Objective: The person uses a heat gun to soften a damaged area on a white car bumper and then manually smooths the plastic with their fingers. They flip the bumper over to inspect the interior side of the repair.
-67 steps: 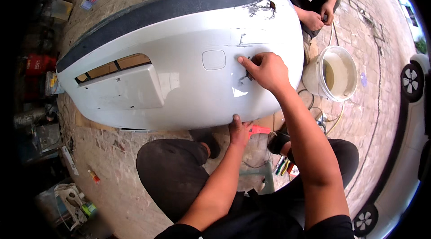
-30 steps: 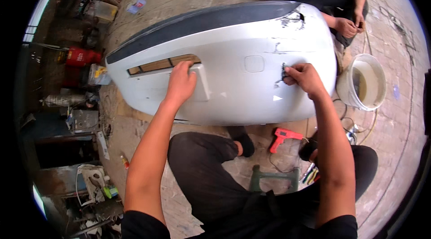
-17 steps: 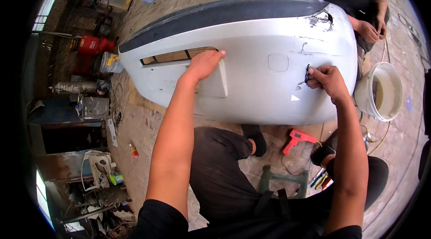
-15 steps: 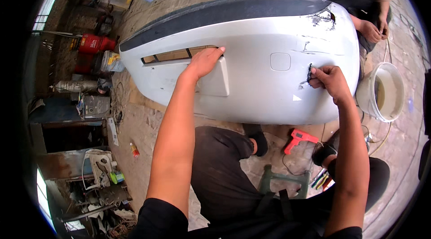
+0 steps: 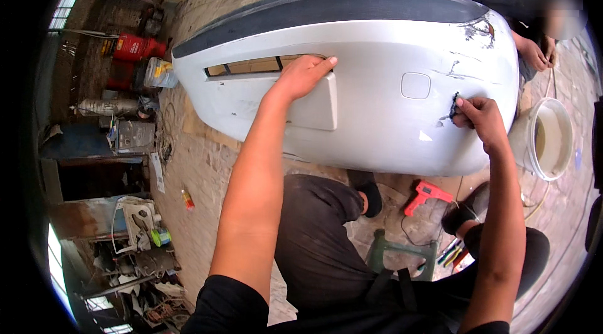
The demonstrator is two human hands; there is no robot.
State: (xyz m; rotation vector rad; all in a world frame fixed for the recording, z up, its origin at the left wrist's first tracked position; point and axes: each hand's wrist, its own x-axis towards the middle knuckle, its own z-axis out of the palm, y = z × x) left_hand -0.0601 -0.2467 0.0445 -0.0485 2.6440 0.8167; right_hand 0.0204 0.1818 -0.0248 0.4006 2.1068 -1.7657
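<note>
right hand point(image 5: 481, 118): thumb and fingertips bunched at a dark ragged patch point(image 5: 454, 108) on the bumper cover point(image 5: 370, 98). can't tell if they grip an edge or a loose bit, or only press; the contact is hidden behind the fingers. left hand point(image 5: 303, 76) sits at the right end of the long slot point(image 5: 251, 67), thumb stretched along the rim, the rest mostly out of sight. can't tell if it hooks the edge or just rests.

doing this well, my read: keep the left as an anchor so the shell doesn't rock, work the right in small moves, feel along the patch rather than yank. rough edge could nick skin, and pulling hard might widen the damage.

cover lies in front of the knees, pale painted face up, dark trim strip point(image 5: 326, 14) along the far edge. near the patch: scratches point(image 5: 453, 74), then heavier scuffing point(image 5: 478, 32) at the far right corner. square cap outline point(image 5: 416, 86) left of the patch looks clean.

further out: red pistol-shaped tool point(image 5: 428, 194) on the paving by the near edge, green stool point(image 5: 402, 251) closer in, pliers point(image 5: 452, 255) beside it, white bucket point(image 5: 545, 145) off the right end. co-worker's hands point(image 5: 539, 58) beyond the far right corner, apart from the cover.
</note>
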